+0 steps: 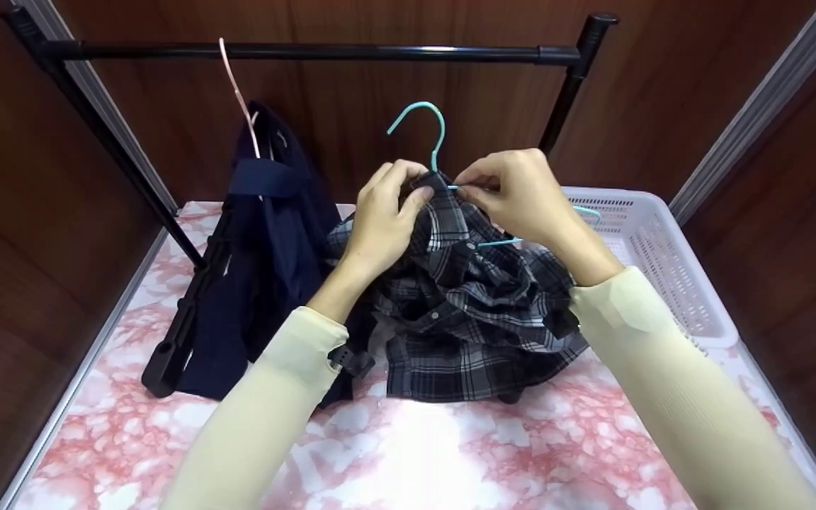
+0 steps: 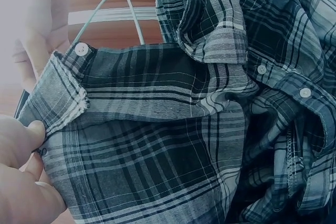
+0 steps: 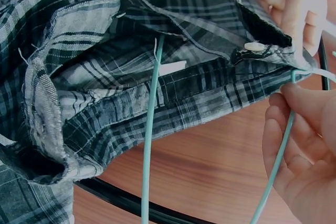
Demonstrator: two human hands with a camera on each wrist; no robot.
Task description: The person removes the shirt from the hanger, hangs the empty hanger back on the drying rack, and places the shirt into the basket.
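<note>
A black-and-grey plaid shirt (image 1: 450, 354) hangs bunched above the pink-and-white surface, its collar uppermost. The hook of a teal wire hanger (image 1: 442, 131) rises from the collar. Pinched between my left thumb and fingers is the collar edge, with the left hand (image 1: 383, 216) just beside the hanger's neck. On the other side, my right hand (image 1: 521, 195) pinches the hanger wire close to that neck. From the right wrist, one hanger bar (image 3: 149, 129) runs into the shirt's opening, while the rest of that shoulder stays outside the cloth. White buttons (image 2: 81, 49) show along the front.
A black rail (image 1: 380, 52) spans the back on two posts. From it, a pink hanger (image 1: 234, 85) carries a navy garment (image 1: 273, 234) at the left. Behind my right forearm stands a white perforated basket (image 1: 698, 297). Brown panels enclose the back and sides.
</note>
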